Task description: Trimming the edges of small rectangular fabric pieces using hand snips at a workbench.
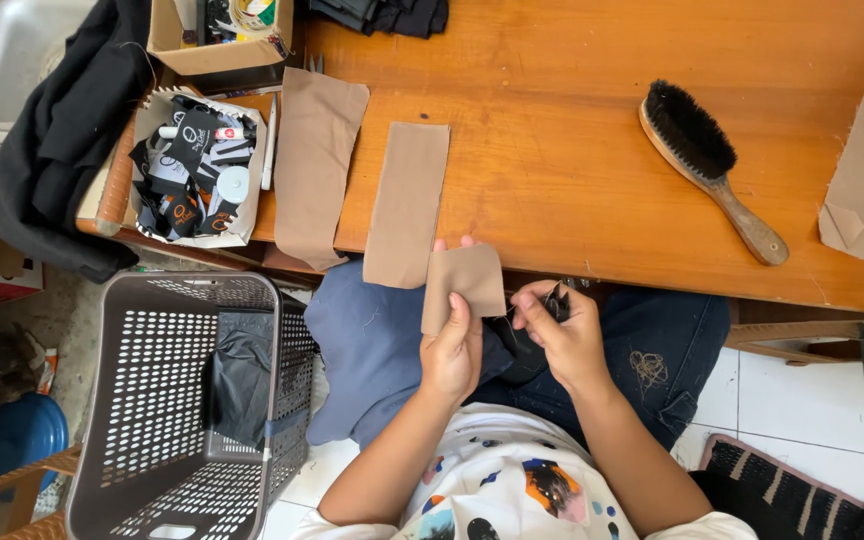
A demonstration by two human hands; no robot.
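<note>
left hand (452, 345) pinches the small tan fabric piece (464, 285) just below the wooden table (572, 180) edge, right hand (562, 330) closed on a small dark tool (557, 300); keep fabric taut.

— How's the light?
— Bright, even daylight; the wooden table (572, 150) glows warm; the white floor tiles (802, 430) at lower right look nearly washed out.
— Shadows?
— Soft and short, as under the brush (707, 165); the basket (172, 400) interior is dimmer.
— Sharpness?
— Crisp centrally; slight bending at the edges.
</note>
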